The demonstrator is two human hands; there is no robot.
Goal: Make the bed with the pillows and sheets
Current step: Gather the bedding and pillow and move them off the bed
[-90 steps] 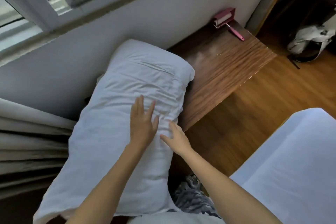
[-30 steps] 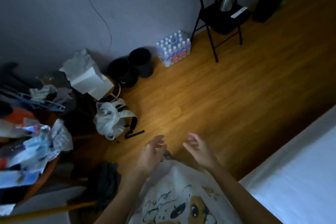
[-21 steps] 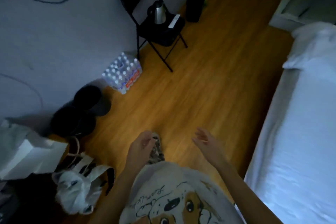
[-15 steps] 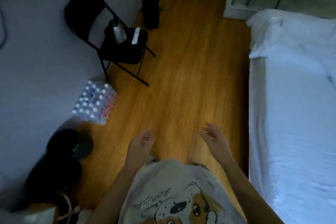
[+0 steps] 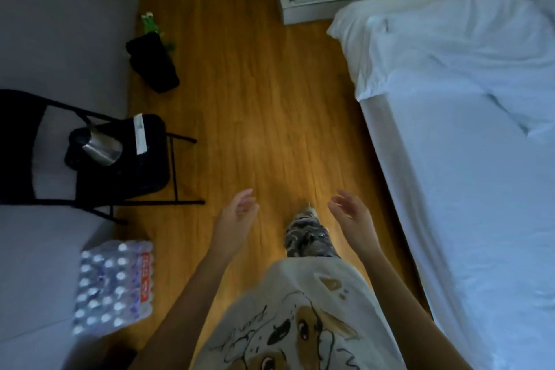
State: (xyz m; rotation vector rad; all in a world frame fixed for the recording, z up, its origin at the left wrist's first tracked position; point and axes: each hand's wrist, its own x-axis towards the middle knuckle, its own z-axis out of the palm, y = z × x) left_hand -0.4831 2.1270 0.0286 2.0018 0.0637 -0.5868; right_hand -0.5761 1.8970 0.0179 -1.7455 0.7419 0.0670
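We see one bed [image 5: 468,189], one chair [image 5: 126,159] — bare floor [image 5: 255,117] between; left hand [image 5: 237,216] and right hand [image 5: 350,216] relaxed, empty.

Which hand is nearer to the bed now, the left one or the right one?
Right. The right hand hangs over the floor just beside the bed; the left hand is farther away, toward the chair.

Rumpled white sheets [image 5: 456,48] on bed [image 5: 480,204]
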